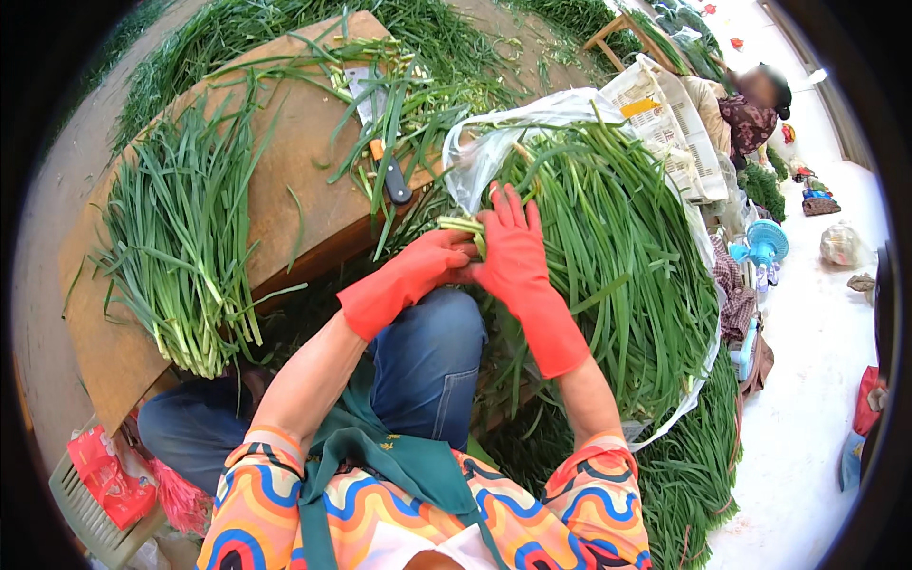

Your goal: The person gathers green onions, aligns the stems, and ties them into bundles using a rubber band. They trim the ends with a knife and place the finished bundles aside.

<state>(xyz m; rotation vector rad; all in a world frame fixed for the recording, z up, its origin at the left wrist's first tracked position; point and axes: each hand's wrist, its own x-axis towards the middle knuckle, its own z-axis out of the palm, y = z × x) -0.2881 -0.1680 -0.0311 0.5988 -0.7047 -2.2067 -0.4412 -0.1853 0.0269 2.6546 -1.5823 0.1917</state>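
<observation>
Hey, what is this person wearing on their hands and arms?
Red rubber gloves cover the left hand and right hand, reaching partway up each forearm. Above them the forearms are bare, then come short sleeves with wavy orange, blue, yellow and pink stripes.

Your left hand [439,256], in a red glove, pinches the cut ends of a small bunch of green chives [463,226], and your right hand [513,245] lies flat, fingers spread, on the big chive heap [617,256] in a clear plastic bag [494,133]. A knife [389,173] rests on the brown surface [304,180] beside another chive bundle [180,247].
</observation>
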